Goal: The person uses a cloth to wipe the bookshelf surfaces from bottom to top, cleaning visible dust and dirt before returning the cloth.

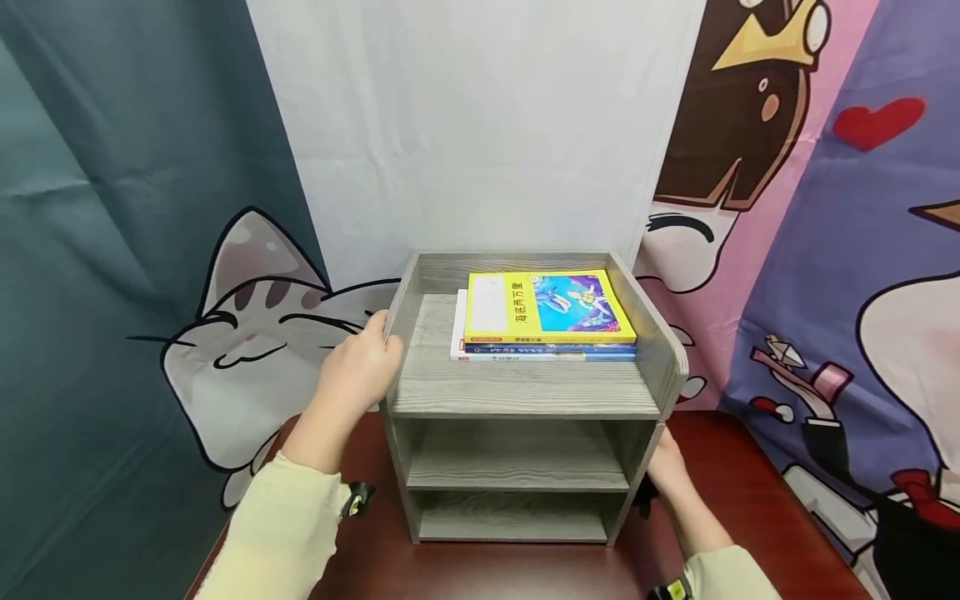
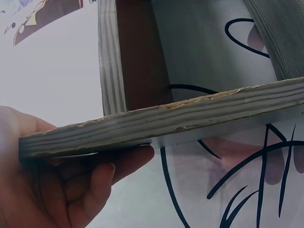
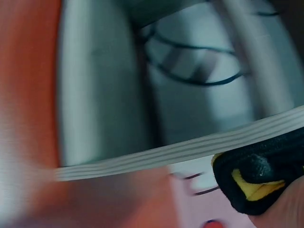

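A small grey wood-grain shelf unit [image 1: 525,396] stands on a dark red table, its open front towards me. My left hand [image 1: 363,362] grips the upper edge of its left side panel [image 2: 180,116]; in the left wrist view the fingers curl along the panel's outer face. Low on the outside of the right panel is my right hand [image 1: 667,462], its fingertips partly hidden by the unit. It holds a dark, soft-looking, cloth-like piece with a yellow patch [image 3: 251,175] against that panel. Several books lie stacked on the top board, a yellow-covered book [image 1: 540,308] uppermost.
The dark red tabletop [image 1: 480,575] extends on both sides of the unit. Behind it hangs a white cloth [image 1: 480,125]; printed cartoon curtains [image 1: 112,208] stand to the left and right. A black strap [image 1: 358,498] is on my left wrist.
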{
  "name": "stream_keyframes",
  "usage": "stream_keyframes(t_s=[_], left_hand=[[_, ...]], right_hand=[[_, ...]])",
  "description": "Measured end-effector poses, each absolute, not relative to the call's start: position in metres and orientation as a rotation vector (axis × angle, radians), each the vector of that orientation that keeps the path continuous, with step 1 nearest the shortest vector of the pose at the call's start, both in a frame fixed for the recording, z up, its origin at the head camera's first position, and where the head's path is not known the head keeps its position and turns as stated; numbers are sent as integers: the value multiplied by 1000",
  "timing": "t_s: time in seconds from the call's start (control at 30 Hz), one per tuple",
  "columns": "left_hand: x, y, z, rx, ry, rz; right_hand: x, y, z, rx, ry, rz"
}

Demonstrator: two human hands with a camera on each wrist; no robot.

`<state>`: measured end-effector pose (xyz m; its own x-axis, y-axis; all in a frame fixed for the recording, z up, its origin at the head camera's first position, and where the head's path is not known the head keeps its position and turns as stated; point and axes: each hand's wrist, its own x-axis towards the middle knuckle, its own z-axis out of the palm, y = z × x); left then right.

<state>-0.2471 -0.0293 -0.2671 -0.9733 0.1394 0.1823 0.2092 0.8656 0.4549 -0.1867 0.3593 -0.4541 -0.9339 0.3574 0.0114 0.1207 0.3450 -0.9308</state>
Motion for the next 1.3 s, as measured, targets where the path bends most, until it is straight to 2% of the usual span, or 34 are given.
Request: stream_keyframes(t_s=[0.37, 0.67, 0.9, 1.0, 1.1, 1.17, 1.3], left_hand=[[-239, -44, -268, -203, -2890, -751], [-235, -46, -269, -189, -2892, -757], [-237, -46, -272, -181, -2838, -800], [-231, -42, -275, -297, -2570, -744], [-216, -25, -276, -470, -2224, -703], [-201, -8, -276, -600, -2096, -821], [-172, 29, -280, -842, -2052, -1413]], right_hand=[[-205, 348, -316, -231, -2279, 1572], [-208, 351, -250, -55, -2154, 1671], [-189, 352, -219, 289, -1619, 2063], [-173, 338, -217, 443, -1532, 2123], [-157, 315, -221, 486, -1606, 2076], [-148, 296, -226, 481, -1678, 2023], [-135, 260, -241, 577, -1774, 2047]])
